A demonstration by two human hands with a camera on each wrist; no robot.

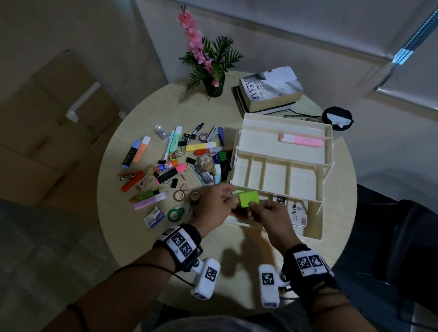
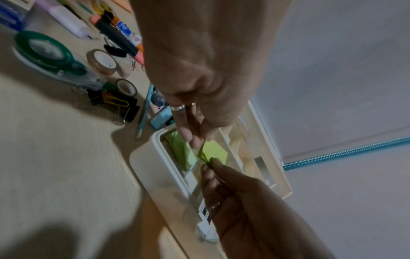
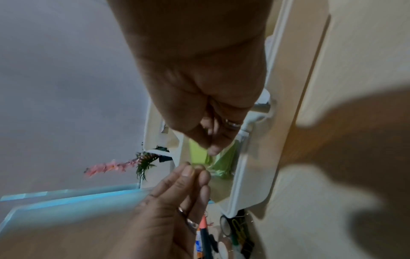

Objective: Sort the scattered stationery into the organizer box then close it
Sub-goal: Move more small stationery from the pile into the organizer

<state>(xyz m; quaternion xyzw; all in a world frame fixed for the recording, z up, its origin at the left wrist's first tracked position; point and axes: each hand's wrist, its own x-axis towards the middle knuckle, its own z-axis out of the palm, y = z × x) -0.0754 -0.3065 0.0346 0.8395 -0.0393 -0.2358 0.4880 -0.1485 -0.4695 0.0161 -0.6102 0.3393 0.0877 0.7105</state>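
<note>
Both hands (image 1: pixel 241 205) fingertip-pinching green sticky notes (image 1: pixel 248 199) over organizer box (image 1: pixel 311 233)

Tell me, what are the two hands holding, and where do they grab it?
Both hold green sticky notes over the organizer box. The left hand pinches the left edge, the right hand pinches a near corner.

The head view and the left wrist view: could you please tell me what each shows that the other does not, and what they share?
Only the head view shows the pink highlighter in the organizer's top tray, the books and the plant. Only the left wrist view shows more green notes lying inside the organizer's bottom compartment. Both show the left hand and right hand pinching a green note over the organizer.
</note>
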